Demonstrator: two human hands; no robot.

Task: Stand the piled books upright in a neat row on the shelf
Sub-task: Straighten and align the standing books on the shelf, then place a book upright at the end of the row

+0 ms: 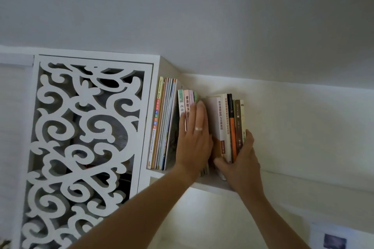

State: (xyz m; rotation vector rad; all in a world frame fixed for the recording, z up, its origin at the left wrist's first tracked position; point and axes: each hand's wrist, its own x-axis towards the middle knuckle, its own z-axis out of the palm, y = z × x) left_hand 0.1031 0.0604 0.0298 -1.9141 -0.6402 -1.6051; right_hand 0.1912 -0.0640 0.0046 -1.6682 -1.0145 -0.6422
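Right grip [239, 159] clasps upright books [228, 127]; left grip [194, 137] lies flat on shelf's [212, 185] shorter books [185, 103].

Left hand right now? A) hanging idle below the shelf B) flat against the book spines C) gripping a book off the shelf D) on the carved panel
B: the left hand lies with straight fingers flat on the spines of the middle books, while the right hand grips the right group.
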